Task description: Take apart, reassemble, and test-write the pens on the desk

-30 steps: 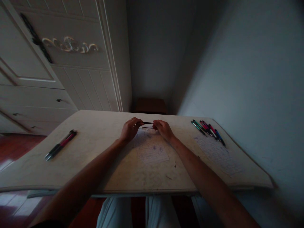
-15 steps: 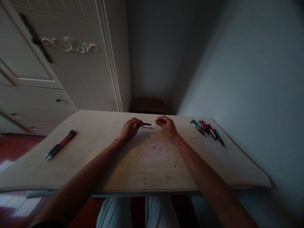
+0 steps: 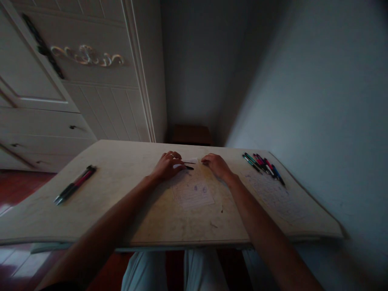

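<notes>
Near the far middle of the table, my left hand (image 3: 169, 165) has its thumb and fingers closed at the end of a short black pen barrel (image 3: 189, 167), low over the paper. Just beyond the barrel is a thin dark refill (image 3: 189, 163), its left end close to my left fingertips. Across a small gap, my right hand (image 3: 216, 165) rests low with fingertips pinched together; anything small between them is too dark to make out. Beneath and in front of the hands lie scribbled paper sheets (image 3: 194, 196), with a small white slip (image 3: 191, 160) behind them.
Two large pens (image 3: 75, 185) lie at the table's left. Several coloured pens (image 3: 263, 165) are grouped at the right, beyond another scribbled sheet (image 3: 274, 196). A white cabinet (image 3: 106, 101) stands behind on the left, and a wall (image 3: 318, 101) runs along the right.
My left hand has lowered the black barrel toward the paper, nearer me than the refill. My right hand has come down and slightly right, fingertips still pinched.
</notes>
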A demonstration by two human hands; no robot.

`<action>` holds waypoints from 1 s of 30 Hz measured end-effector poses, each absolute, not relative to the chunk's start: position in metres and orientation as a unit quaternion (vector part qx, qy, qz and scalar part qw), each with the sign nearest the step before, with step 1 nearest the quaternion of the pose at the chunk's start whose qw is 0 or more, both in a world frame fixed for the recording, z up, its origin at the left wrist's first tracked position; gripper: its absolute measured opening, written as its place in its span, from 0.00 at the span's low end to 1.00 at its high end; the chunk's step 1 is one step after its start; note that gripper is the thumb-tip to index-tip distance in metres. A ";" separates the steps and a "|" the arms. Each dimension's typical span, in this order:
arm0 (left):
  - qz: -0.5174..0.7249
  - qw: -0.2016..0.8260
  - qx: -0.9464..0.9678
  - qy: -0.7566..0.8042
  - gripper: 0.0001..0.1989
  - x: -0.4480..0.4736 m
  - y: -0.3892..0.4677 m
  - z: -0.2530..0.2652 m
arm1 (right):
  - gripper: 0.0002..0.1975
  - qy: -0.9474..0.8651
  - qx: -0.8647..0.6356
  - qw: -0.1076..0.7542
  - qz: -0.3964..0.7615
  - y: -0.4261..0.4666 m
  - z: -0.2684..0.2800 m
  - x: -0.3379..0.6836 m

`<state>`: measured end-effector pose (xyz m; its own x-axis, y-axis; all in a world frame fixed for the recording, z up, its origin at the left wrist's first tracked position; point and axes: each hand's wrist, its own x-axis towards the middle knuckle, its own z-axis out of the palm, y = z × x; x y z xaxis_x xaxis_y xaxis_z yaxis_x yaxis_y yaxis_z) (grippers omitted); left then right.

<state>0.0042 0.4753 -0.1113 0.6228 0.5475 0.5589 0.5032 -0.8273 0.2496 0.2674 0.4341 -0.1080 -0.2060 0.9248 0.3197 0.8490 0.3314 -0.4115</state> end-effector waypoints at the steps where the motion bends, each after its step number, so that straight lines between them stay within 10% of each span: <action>1: 0.325 0.034 0.898 0.294 0.11 0.004 0.476 -0.111 | 0.10 -0.766 -0.579 0.267 0.083 0.434 -0.108 0.267; 24: 0.520 -0.033 0.726 0.450 0.13 -0.036 0.467 -0.086 | 0.12 -0.677 -0.598 0.411 0.126 0.439 -0.126 0.268; 30: 0.397 -0.095 0.736 0.540 0.11 -0.098 0.425 -0.082 | 0.15 -0.653 -0.597 0.442 0.146 0.441 -0.132 0.271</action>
